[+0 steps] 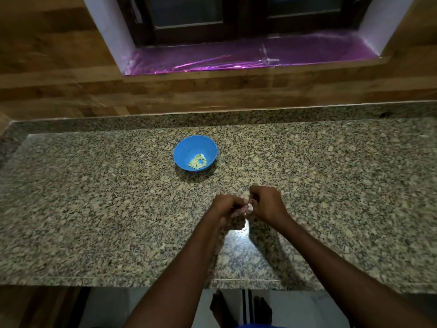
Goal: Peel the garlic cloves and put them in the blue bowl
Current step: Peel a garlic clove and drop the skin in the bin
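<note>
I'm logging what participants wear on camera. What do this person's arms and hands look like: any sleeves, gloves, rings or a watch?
Both forearms are bare, with no sleeves in view. The left hand and right hand wear no gloves, and no watch or bracelet shows at either wrist. Rings cannot be made out.

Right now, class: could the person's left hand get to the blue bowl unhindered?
Probably yes. Only bare granite counter lies between the left hand and the blue bowl, though its fingers are busy pinching something small.
</note>
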Tool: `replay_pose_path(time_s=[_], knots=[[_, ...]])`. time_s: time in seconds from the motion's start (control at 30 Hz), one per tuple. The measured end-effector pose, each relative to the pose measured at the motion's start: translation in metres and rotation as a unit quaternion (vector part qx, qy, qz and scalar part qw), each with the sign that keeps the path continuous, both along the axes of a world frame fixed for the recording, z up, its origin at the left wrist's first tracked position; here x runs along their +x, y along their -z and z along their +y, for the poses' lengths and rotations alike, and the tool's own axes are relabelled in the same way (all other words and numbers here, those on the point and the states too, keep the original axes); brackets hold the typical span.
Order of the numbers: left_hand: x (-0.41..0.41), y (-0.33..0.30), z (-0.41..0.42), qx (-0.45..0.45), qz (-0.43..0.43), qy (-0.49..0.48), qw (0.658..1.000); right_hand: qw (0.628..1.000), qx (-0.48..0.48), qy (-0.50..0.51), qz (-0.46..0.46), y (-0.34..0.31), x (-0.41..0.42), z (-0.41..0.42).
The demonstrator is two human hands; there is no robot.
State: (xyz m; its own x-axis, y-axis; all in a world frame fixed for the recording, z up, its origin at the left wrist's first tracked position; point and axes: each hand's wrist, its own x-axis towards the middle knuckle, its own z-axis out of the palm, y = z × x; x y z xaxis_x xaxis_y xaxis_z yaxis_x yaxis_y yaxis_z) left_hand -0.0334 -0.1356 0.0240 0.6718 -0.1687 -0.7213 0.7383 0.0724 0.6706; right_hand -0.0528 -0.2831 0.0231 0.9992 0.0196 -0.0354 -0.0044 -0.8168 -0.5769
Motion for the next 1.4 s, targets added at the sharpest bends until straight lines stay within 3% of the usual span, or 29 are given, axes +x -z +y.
replay_pose_path(time_s=[0.13, 0.2, 0.23, 0.33, 0.47, 0.53, 0.6, 0.63, 0.67, 0.73, 0.77, 0.8, 0.87, 0.97, 1.1, 1.23, 1.3, 1.4], knots=[[0.001, 0.003, 0.009, -0.066, 0.080, 0.010, 0.995, 0.999, 0.027, 0.016, 0.007, 0.003, -0.008, 0.002], [0.000, 0.006, 0.007, -0.016, -0.007, 0.043, 0.999, 0.977, 0.157, 0.105, 0.096, 0.001, -0.006, -0.001], [0.000, 0.006, 0.006, 0.044, -0.089, 0.063, 0.993, 0.938, 0.263, 0.164, 0.157, -0.001, -0.004, -0.003], [-0.004, 0.006, -0.001, 0.213, -0.318, 0.121, 0.916, 0.801, 0.451, 0.253, 0.301, -0.004, 0.002, -0.007], [-0.010, 0.002, -0.005, 0.373, -0.441, 0.165, 0.800, 0.686, 0.541, 0.263, 0.410, -0.005, 0.011, -0.012], [-0.018, 0.002, -0.008, 0.418, -0.466, 0.181, 0.758, 0.666, 0.547, 0.280, 0.423, -0.005, 0.012, -0.014], [-0.024, 0.002, -0.011, 0.455, -0.469, 0.184, 0.734, 0.682, 0.532, 0.290, 0.410, -0.006, 0.012, -0.007], [-0.026, 0.003, -0.012, 0.455, -0.456, 0.173, 0.745, 0.706, 0.514, 0.290, 0.391, -0.008, 0.010, -0.002], [-0.026, 0.004, -0.014, 0.435, -0.429, 0.153, 0.777, 0.754, 0.473, 0.286, 0.356, -0.009, 0.008, 0.002], [-0.017, 0.002, -0.012, 0.303, -0.299, 0.069, 0.902, 0.862, 0.355, 0.264, 0.248, -0.009, 0.004, 0.006], [-0.011, -0.001, -0.009, 0.193, -0.208, 0.022, 0.959, 0.898, 0.317, 0.230, 0.199, -0.009, 0.002, 0.005], [-0.007, -0.004, -0.003, 0.086, -0.132, -0.008, 0.987, 0.910, 0.322, 0.187, 0.183, -0.011, 0.000, 0.002], [-0.003, -0.009, 0.010, -0.036, -0.049, -0.009, 0.998, 0.877, 0.414, 0.111, 0.218, -0.015, -0.002, -0.010], [-0.003, -0.007, 0.019, -0.085, -0.034, 0.022, 0.996, 0.844, 0.454, 0.077, 0.274, -0.019, 0.000, -0.020], [-0.007, -0.001, 0.015, 0.011, -0.123, 0.034, 0.992, 0.848, 0.437, 0.130, 0.272, -0.016, 0.000, -0.014], [-0.010, 0.004, 0.011, 0.114, -0.236, 0.055, 0.963, 0.855, 0.408, 0.172, 0.271, -0.012, 0.005, -0.008], [-0.011, 0.005, 0.011, 0.100, -0.224, 0.045, 0.968, 0.851, 0.408, 0.184, 0.275, -0.012, 0.006, -0.007], [-0.011, 0.007, 0.011, 0.027, -0.131, -0.019, 0.991, 0.894, 0.362, 0.153, 0.218, -0.011, 0.004, -0.005]])
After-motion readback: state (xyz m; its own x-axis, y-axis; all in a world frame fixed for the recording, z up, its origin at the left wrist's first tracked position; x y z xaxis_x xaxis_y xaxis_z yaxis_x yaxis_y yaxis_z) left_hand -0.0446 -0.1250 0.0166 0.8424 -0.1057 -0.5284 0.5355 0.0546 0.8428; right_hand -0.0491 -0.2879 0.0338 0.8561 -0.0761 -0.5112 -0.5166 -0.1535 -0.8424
